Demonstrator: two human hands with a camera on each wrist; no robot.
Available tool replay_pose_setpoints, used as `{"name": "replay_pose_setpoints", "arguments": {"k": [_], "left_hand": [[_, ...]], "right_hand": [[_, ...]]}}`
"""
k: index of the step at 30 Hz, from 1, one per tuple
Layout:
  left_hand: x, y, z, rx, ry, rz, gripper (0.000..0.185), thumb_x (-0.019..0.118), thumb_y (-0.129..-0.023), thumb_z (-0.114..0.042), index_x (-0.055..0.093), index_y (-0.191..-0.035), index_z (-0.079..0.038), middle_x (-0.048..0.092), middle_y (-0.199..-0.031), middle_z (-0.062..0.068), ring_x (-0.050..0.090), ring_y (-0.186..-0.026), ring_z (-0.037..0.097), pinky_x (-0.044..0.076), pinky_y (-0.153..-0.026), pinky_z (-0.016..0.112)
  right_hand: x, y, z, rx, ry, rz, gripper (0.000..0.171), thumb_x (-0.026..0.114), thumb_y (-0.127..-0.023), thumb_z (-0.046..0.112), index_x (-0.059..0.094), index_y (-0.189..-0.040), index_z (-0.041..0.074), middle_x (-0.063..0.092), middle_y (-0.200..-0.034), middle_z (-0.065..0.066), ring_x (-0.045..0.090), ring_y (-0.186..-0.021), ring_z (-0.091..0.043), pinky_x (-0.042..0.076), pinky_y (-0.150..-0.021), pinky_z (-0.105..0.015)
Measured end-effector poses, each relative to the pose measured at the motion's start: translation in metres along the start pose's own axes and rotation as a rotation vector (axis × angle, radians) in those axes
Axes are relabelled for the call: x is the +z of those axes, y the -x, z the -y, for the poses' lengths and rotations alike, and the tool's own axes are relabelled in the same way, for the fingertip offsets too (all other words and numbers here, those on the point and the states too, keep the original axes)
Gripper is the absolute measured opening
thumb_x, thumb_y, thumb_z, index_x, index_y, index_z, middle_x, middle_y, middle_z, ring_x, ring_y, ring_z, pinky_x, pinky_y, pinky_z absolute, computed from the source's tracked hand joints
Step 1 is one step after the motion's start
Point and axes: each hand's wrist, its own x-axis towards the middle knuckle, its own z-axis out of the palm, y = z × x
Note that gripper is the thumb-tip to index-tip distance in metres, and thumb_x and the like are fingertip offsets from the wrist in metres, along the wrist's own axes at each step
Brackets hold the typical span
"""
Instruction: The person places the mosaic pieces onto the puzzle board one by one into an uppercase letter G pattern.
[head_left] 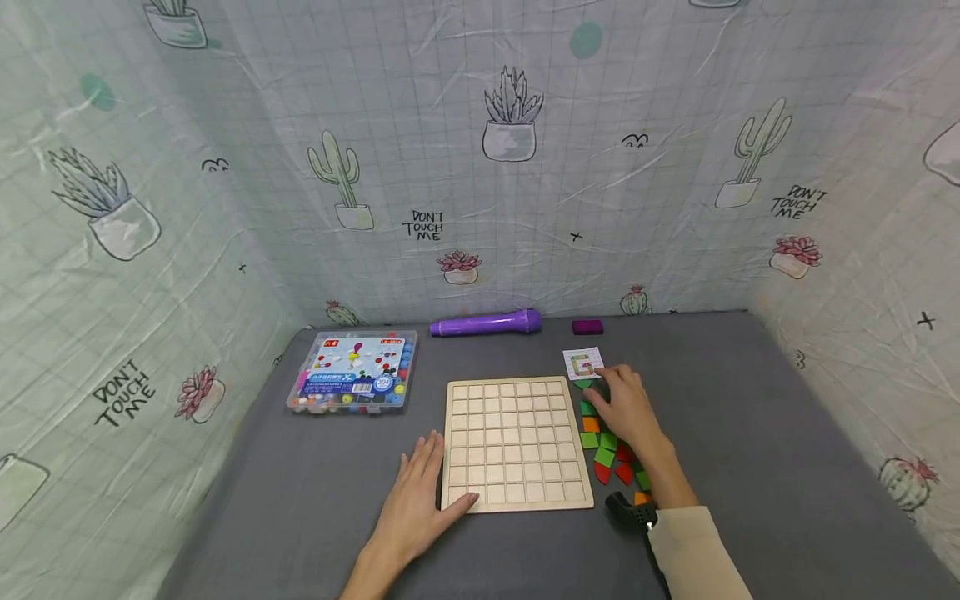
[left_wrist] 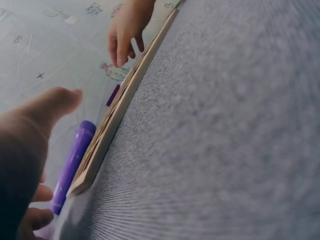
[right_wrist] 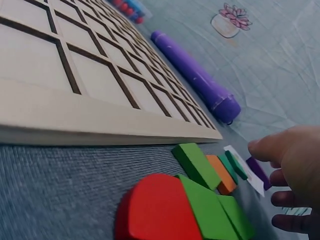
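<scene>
left hand [head_left: 415, 500] lies flat, fingers straight, thumb touching the near-left corner of the wooden grid board [head_left: 514, 442]. right hand [head_left: 626, 406] rests relaxed, holding nothing, over the coloured tiles [head_left: 609, 450] just right of the board, near the pattern card [head_left: 582, 363].

Tiles [head_left: 611, 454] partly under right hand [head_left: 626, 408].

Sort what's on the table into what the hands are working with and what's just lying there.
In use: wooden grid board, steadied by the left hand; coloured pieces under the right hand; pattern card.

Lying about: bead box; purple tube; small purple block.
</scene>
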Motion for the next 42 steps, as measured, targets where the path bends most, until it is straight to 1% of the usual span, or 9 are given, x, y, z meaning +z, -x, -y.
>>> {"name": "replay_pose_setpoints", "arguments": {"k": [6, 13, 16, 18, 22, 24, 30, 37, 42], "left_hand": [[0.003, 0.003, 0.004, -0.007, 0.030, 0.059, 0.105, 0.061, -0.085, -0.073, 0.031, -0.157, -0.003, 0.028, -0.165, 0.015, 0.023, -0.154, 0.035, 0.023, -0.125, 0.060], [0.008, 0.005, 0.007, 0.005, 0.012, 0.068, 0.107, 0.060, -0.082, -0.078, 0.038, -0.154, -0.002, 0.034, -0.162, 0.017, 0.027, -0.153, 0.035, 0.023, -0.126, 0.057], [0.009, 0.006, 0.008, 0.002, 0.006, 0.076, 0.107, 0.062, -0.081, -0.077, 0.039, -0.153, -0.002, 0.035, -0.161, 0.017, 0.027, -0.153, 0.034, 0.022, -0.126, 0.056], [0.008, 0.006, 0.009, 0.004, 0.002, 0.075, 0.107, 0.063, -0.081, -0.076, 0.039, -0.153, -0.002, 0.036, -0.161, 0.017, 0.027, -0.153, 0.034, 0.021, -0.127, 0.056], [0.008, 0.007, 0.009, 0.017, -0.004, 0.066, 0.106, 0.064, -0.080, -0.075, 0.040, -0.153, -0.001, 0.036, -0.161, 0.017, 0.028, -0.153, 0.034, 0.022, -0.126, 0.056], [0.007, 0.007, 0.010, 0.024, -0.004, 0.061, 0.106, 0.065, -0.080, -0.075, 0.040, -0.153, -0.001, 0.036, -0.161, 0.017, 0.028, -0.153, 0.034, 0.023, -0.126, 0.056], [0.007, 0.006, 0.011, 0.037, -0.013, 0.054, 0.107, 0.063, -0.080, -0.076, 0.039, -0.153, -0.002, 0.035, -0.162, 0.016, 0.027, -0.153, 0.033, 0.022, -0.127, 0.055], [0.008, 0.005, 0.012, 0.039, -0.008, 0.052, 0.106, 0.067, -0.080, -0.073, 0.039, -0.154, -0.002, 0.035, -0.162, 0.016, 0.027, -0.153, 0.033, 0.022, -0.127, 0.055], [0.009, 0.007, 0.013, 0.037, -0.017, 0.051, 0.106, 0.066, -0.080, -0.074, 0.040, -0.153, -0.002, 0.035, -0.161, 0.016, 0.028, -0.153, 0.033, 0.023, -0.126, 0.055]], "right_hand": [[0.007, -0.005, 0.001, 0.015, 0.024, -0.019, 0.046, 0.066, -0.097, 0.027, 0.062, -0.133, -0.001, 0.058, -0.119, -0.023, 0.053, -0.110, -0.041, 0.048, -0.091, -0.058], [0.015, -0.003, 0.000, 0.015, 0.117, -0.034, 0.039, 0.068, -0.096, 0.029, 0.069, -0.126, 0.004, 0.062, -0.113, -0.019, 0.055, -0.102, -0.038, 0.048, -0.084, -0.057], [0.017, -0.002, 0.001, 0.011, 0.135, -0.045, 0.037, 0.069, -0.095, 0.029, 0.071, -0.123, 0.005, 0.063, -0.113, -0.019, 0.055, -0.102, -0.039, 0.047, -0.083, -0.056], [0.017, -0.002, 0.002, 0.007, 0.138, -0.047, 0.038, 0.069, -0.095, 0.029, 0.071, -0.124, 0.005, 0.063, -0.114, -0.019, 0.055, -0.102, -0.039, 0.047, -0.081, -0.055], [0.017, -0.002, 0.003, 0.007, 0.142, -0.046, 0.040, 0.069, -0.095, 0.029, 0.069, -0.127, 0.005, 0.062, -0.114, -0.019, 0.054, -0.100, -0.038, 0.046, -0.077, -0.052], [0.017, -0.003, 0.003, 0.007, 0.139, -0.045, 0.038, 0.069, -0.095, 0.028, 0.070, -0.126, 0.006, 0.062, -0.113, -0.018, 0.053, -0.099, -0.037, 0.045, -0.077, -0.052], [0.015, -0.003, 0.002, 0.018, 0.100, -0.054, 0.029, 0.070, -0.094, 0.026, 0.072, -0.117, 0.007, 0.061, -0.113, -0.019, 0.052, -0.101, -0.038, 0.045, -0.080, -0.054], [0.016, -0.003, -0.001, 0.029, 0.087, -0.038, 0.032, 0.070, -0.094, 0.024, 0.071, -0.119, 0.004, 0.060, -0.115, -0.021, 0.051, -0.103, -0.040, 0.043, -0.081, -0.055], [0.017, -0.003, -0.001, 0.039, 0.043, -0.026, 0.030, 0.071, -0.094, 0.023, 0.070, -0.117, 0.003, 0.060, -0.117, -0.021, 0.050, -0.106, -0.041, 0.042, -0.084, -0.057]]}}
